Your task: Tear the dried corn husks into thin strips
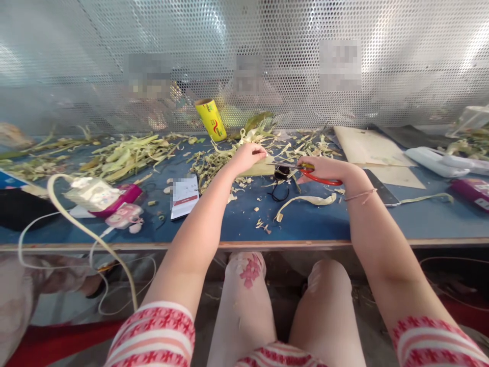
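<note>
My left hand (247,156) is closed in a pinch at a pale, flat corn husk (260,168) just above the blue table. My right hand (330,167) grips a pair of scissors with red handles (324,180). Their blades point left and reach the husk beside my left fingertips; whether they are apart is too small to tell. Below the blades lies a small black object (281,172) with a thin dark cord. A curled husk strip (309,202) rests nearer the table's front edge. Cut husk scraps (206,165) are heaped around and behind my left hand.
A phone (185,197) lies left of my left forearm. A yellow tube (212,120) leans near the perforated metal wall. More husk strips (133,155) spread at the left, near a white cable (91,237). Beige sheets (372,148) and a dark flat device (378,188) lie right.
</note>
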Tool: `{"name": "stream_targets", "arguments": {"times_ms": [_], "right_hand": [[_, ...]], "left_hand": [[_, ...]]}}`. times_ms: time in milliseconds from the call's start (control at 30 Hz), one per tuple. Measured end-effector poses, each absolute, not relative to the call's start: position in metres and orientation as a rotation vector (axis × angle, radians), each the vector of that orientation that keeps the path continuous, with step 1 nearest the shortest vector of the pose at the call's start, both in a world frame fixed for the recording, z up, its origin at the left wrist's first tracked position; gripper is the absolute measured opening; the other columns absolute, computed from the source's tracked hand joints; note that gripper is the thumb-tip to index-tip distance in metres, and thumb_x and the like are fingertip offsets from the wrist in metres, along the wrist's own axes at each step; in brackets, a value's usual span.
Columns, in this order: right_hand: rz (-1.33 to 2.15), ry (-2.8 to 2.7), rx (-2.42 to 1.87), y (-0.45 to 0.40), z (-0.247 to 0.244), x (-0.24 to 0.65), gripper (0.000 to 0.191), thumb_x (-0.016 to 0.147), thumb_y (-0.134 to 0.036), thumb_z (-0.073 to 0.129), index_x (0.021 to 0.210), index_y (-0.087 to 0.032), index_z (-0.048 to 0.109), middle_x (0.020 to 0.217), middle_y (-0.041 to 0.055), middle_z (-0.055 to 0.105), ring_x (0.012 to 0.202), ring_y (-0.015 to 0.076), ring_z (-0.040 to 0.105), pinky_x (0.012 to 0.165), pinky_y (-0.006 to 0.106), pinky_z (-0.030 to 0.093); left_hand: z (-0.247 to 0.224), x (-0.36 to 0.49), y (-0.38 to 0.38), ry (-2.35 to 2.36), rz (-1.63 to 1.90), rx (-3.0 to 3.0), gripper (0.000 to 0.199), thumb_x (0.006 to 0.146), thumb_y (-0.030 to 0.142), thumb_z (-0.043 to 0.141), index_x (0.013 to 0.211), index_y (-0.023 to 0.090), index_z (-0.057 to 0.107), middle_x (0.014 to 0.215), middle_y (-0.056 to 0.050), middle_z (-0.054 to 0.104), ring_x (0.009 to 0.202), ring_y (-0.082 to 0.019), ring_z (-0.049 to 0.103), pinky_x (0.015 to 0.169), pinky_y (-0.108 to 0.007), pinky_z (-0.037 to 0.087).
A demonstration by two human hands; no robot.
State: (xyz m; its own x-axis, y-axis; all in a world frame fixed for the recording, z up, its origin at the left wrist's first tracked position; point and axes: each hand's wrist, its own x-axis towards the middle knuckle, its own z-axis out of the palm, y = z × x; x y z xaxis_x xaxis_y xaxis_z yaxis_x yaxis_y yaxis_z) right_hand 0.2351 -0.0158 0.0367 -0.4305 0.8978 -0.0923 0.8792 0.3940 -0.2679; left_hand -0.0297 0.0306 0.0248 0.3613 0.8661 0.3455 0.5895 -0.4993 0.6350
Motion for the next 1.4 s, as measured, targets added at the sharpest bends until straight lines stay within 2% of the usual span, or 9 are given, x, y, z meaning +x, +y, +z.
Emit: {"name": "stream_targets", "arguments": {"times_ms": [333, 733, 1067, 1400], "right_hand": [[0.403, -2.574, -1.566, -0.0196, 0.0366, 0.2264, 0.058, 0.069, -0.064, 0.066, 0.114, -0.029, 0.061, 0.1, 0.0051, 0.07, 0.082, 0.0232, 0.063, 0.068, 0.03, 0.042], [0.436, -2.585, -1.559, -0.0215, 0.0379, 0.2254, 0.06, 0.069, -0.066, 0.065, 0.117, -0.03, 0.062, 0.108, 0.0042, 0.069, 0.088, 0.0234, 0.063, 0.072, 0.03, 0.044], [0.495, -2.624, -1.541, -0.0142, 0.033, 0.23, 0.062, 0.066, -0.069, 0.067, 0.116, -0.033, 0.063, 0.114, 0.0026, 0.068, 0.092, 0.0252, 0.063, 0.074, 0.033, 0.045], [0.481, -2.614, -1.555, -0.0167, 0.036, 0.2298, 0.061, 0.065, -0.067, 0.067, 0.115, -0.032, 0.063, 0.106, 0.0025, 0.069, 0.087, 0.0239, 0.062, 0.072, 0.031, 0.043]], "left_hand": [[0.0243, -0.0305, 0.0317, 1.23, 0.961, 2.149, 0.015, 0.081, 0.028, 0.064, 0.084, 0.015, 0.071, 0.085, -0.006, 0.072, 0.083, -0.018, 0.064, 0.087, -0.037, 0.047], [0.0263, -0.0265, 0.0275, 1.143, 0.926, 2.137, 0.014, 0.081, 0.025, 0.064, 0.084, 0.013, 0.071, 0.089, -0.007, 0.073, 0.089, -0.018, 0.064, 0.089, -0.035, 0.047], [0.0267, -0.024, 0.025, 1.153, 0.854, 2.184, 0.014, 0.079, 0.026, 0.065, 0.081, 0.014, 0.071, 0.077, -0.003, 0.069, 0.074, -0.013, 0.058, 0.084, -0.033, 0.046], [0.0257, -0.0262, 0.0279, 1.11, 0.876, 2.183, 0.014, 0.077, 0.027, 0.066, 0.081, 0.014, 0.071, 0.076, -0.003, 0.069, 0.073, -0.013, 0.056, 0.081, -0.031, 0.045]]}}
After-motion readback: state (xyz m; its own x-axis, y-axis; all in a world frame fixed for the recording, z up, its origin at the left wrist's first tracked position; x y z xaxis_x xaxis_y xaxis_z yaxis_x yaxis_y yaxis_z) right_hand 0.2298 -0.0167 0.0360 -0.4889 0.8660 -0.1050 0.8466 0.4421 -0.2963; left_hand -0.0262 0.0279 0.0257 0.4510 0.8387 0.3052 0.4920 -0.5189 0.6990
